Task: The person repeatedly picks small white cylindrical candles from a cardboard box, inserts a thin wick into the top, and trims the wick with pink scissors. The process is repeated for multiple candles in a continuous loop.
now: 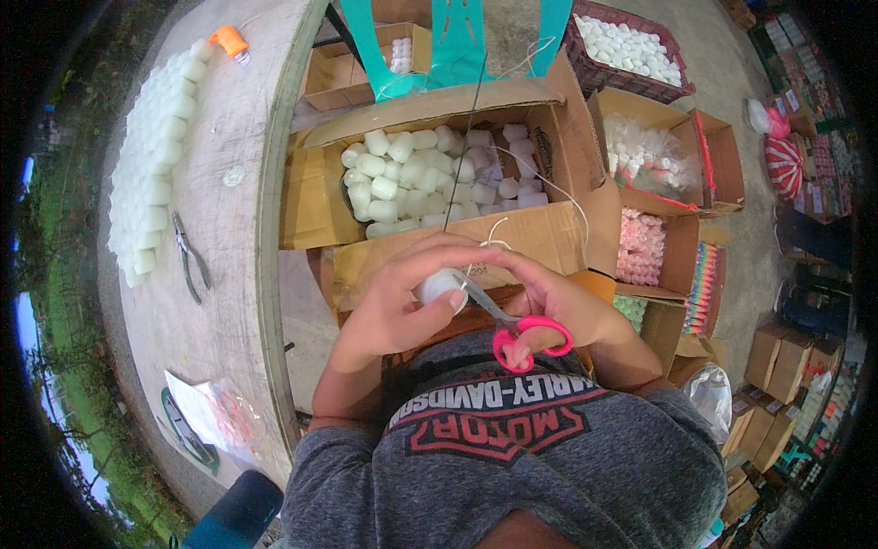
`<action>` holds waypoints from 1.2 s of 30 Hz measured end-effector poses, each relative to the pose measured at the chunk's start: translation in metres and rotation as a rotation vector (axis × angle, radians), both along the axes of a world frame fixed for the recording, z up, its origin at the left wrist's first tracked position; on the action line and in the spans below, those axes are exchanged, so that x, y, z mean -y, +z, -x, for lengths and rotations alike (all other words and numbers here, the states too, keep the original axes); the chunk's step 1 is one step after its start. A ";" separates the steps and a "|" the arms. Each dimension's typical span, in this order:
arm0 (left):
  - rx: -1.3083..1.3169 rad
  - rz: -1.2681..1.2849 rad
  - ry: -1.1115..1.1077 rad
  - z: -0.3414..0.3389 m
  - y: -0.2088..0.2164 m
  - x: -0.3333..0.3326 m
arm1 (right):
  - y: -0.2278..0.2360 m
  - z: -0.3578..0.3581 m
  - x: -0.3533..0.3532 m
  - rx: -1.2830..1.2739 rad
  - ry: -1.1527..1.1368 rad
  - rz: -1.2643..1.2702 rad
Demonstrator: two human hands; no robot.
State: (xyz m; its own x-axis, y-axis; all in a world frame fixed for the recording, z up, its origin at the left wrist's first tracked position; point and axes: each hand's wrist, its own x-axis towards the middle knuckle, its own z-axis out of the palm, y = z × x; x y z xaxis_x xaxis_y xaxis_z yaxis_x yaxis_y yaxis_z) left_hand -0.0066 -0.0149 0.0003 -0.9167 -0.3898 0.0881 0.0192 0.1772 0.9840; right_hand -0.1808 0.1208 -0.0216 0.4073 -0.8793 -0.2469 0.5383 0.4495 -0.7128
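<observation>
My left hand is closed around a short white candle, its thumb pressed on the near side. My right hand grips scissors by their pink handles, with fingers through the loops. The blades reach to the end of the candle, beside a short white wick; whether they touch the wick I cannot tell. Just beyond my hands, a cardboard box holds many similar white candles. A thin white cord curls over the box's right part.
On the table at left stand rows of white candles, pliers, an orange-handled tool and a plastic bag. A teal chair is beyond the box. A crate and cartons of colored goods line the right.
</observation>
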 end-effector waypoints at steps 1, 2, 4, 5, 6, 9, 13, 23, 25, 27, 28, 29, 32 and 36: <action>-0.024 -0.015 -0.022 0.000 0.001 0.002 | -0.011 -0.004 -0.002 -0.022 -0.016 0.055; -0.048 -0.030 -0.044 0.000 0.002 0.003 | -0.016 -0.007 -0.003 -0.045 -0.033 0.110; -0.040 -0.050 -0.079 -0.002 0.002 0.004 | -0.013 -0.011 -0.004 -0.182 -0.005 0.148; -0.037 -0.060 -0.097 -0.002 0.002 0.004 | -0.012 -0.012 -0.004 -0.251 0.008 0.167; -0.046 -0.064 -0.106 -0.002 0.002 0.004 | -0.010 -0.013 -0.004 -0.200 0.014 0.163; -0.046 -0.073 -0.117 0.000 0.000 0.002 | -0.008 -0.016 -0.001 -0.077 0.015 0.162; -0.020 -0.089 -0.121 0.001 0.002 0.002 | -0.009 -0.017 0.001 -0.037 -0.009 0.180; -0.077 -0.283 -0.181 -0.002 -0.007 0.008 | -0.016 -0.020 -0.003 -0.346 -0.085 0.146; -0.023 -0.401 -0.075 -0.002 -0.006 0.005 | -0.002 -0.016 0.000 -0.705 -0.110 0.226; 0.029 -0.369 0.038 -0.001 -0.009 0.006 | 0.007 -0.013 -0.001 -0.976 -0.181 0.261; 0.053 -0.278 0.097 0.000 -0.016 0.010 | 0.009 -0.012 -0.004 -1.068 -0.241 0.257; 0.076 -0.187 0.157 0.001 -0.021 0.012 | 0.011 -0.010 -0.007 -1.159 -0.302 0.251; 0.181 0.082 0.233 0.003 -0.025 0.016 | 0.020 0.003 -0.004 -1.485 -0.484 0.678; 0.193 0.176 0.211 0.013 -0.027 0.015 | 0.040 0.013 -0.009 -1.441 -0.499 0.569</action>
State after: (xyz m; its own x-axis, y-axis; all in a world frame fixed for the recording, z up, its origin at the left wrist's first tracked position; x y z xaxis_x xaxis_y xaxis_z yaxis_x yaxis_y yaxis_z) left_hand -0.0192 -0.0297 -0.0265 -0.8237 -0.5670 0.0037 -0.2194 0.3248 0.9200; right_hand -0.1935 0.1296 0.0186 -0.1983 -0.9516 0.2347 -0.6815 -0.0382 -0.7308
